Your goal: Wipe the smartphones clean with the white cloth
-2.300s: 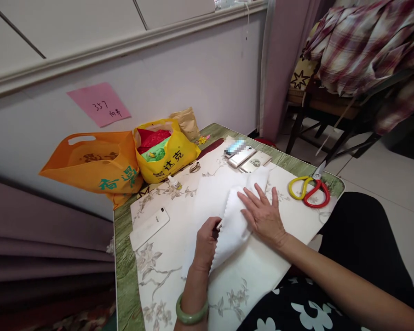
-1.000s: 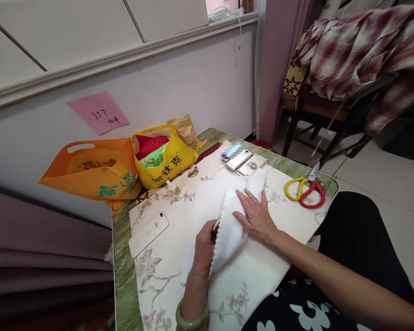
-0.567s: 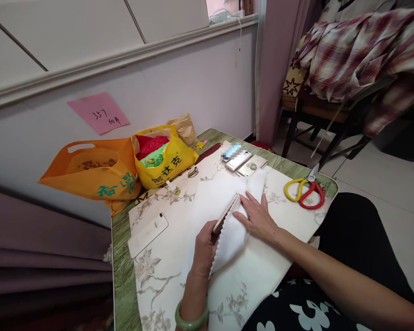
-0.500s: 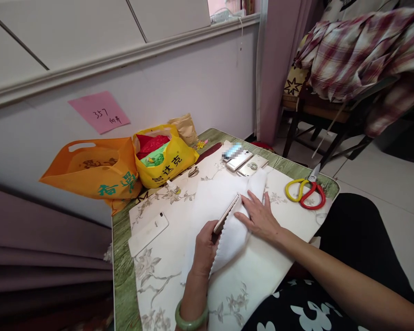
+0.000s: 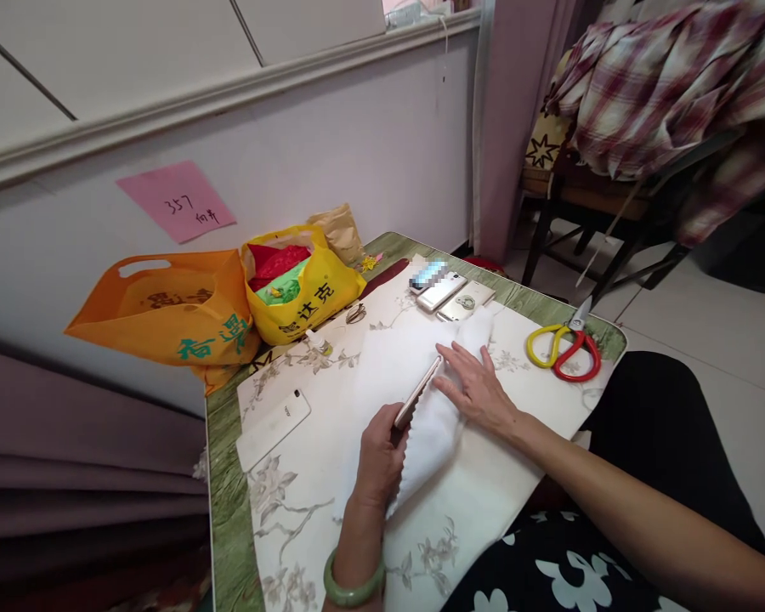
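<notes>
My left hand (image 5: 377,455), with a green bangle at the wrist, grips the lower end of a phone (image 5: 419,392) tipped up on its long edge. Against the phone's right side lies a white cloth (image 5: 428,442) with a scalloped edge, which also spreads on the table under it. My right hand (image 5: 479,393) rests on this cloth near the phone's upper end, its fingers stretched out and somewhat apart. The phone face on the cloth side is hidden. Just beyond the cloth are a silver phone (image 5: 443,292) and a gold phone with a ring holder (image 5: 466,303).
Scissors with yellow and red handles (image 5: 564,350) lie at the table's right. A white phone (image 5: 274,429) is on the left, near a small bottle (image 5: 320,342). Orange (image 5: 166,310) and yellow (image 5: 299,297) bags stand against the wall. A chair (image 5: 603,200) holds plaid cloth.
My right hand's fingers have shifted slightly up toward the phone's upper end. My left hand keeps its hold on the phone. The view has moved a little.
</notes>
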{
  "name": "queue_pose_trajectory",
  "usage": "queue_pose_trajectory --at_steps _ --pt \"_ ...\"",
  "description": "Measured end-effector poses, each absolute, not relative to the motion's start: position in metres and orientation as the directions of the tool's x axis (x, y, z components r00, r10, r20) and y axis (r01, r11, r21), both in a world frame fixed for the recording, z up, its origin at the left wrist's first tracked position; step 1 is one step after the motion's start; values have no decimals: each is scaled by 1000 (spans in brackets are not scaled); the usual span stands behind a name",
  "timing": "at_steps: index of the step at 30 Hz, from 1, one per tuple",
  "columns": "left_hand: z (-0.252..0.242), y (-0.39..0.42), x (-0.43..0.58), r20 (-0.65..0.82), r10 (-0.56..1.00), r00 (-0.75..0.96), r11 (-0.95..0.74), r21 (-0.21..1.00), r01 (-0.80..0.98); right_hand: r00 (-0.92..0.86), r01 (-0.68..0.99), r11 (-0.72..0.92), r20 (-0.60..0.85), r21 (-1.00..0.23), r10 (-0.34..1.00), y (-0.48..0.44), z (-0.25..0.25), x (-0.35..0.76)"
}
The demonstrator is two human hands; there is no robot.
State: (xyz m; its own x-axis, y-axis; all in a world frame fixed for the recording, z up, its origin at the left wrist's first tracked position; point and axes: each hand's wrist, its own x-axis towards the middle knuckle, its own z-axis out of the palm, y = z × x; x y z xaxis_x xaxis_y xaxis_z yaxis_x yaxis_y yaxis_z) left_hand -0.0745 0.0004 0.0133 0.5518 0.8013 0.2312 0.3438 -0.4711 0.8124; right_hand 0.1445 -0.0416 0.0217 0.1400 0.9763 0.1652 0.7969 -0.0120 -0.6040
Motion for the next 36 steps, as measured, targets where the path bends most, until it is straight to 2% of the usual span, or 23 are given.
queue_pose_trajectory --at_steps 5,9,15,18,22,24,28,32,36 --pt "14 1 -75 236 792 563 -485 803 346 108 827 0 159 -563 981 -43 17 143" --pt "13 1 -75 242 786 569 -492 801 341 131 795 -12 152 -606 980 -43 13 145" --pt "13 0 -75 254 783 568 -515 776 365 245 778 -27 264 -628 933 -34 9 154" --pt "12 1 -75 266 780 567 -524 772 359 266 818 10 395 -575 880 -32 17 161" --pt "9 2 -77 269 767 583 -541 760 360 271 887 74 643 -457 717 -32 42 161" --pt "8 2 -77 263 765 588 -539 762 360 240 910 87 686 -405 686 -31 53 154" --pt "7 0 -77 273 765 583 -540 766 349 129 930 144 667 -338 734 -23 55 131" --pt "7 0 -75 282 776 564 -547 745 381 56 902 236 639 -362 767 -28 41 103" --pt "4 2 -79 313 775 548 -571 718 398 -111 825 427 635 -369 764 -45 30 76"
